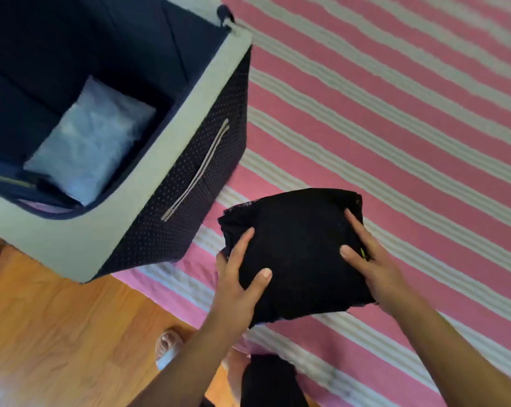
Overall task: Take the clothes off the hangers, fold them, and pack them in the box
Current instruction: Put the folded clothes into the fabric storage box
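A folded black garment point(295, 245) is held between both hands above the pink-and-cream striped cloth point(395, 142). My left hand point(239, 277) grips its left edge, thumb on top. My right hand point(371, 259) grips its right edge, thumb and a finger lying on top. To the upper left stands the open dark-blue fabric box point(148, 183) with a pale green rim. A folded light-blue garment point(92, 142) lies inside it on the bottom. No hangers are in view.
Wooden floor point(57, 333) runs along the lower left, beside the striped cloth. A foot in a sandal point(167, 348) stands on the floor near the bottom. A dark piece of clothing point(269, 380) shows at the bottom edge, below the held garment.
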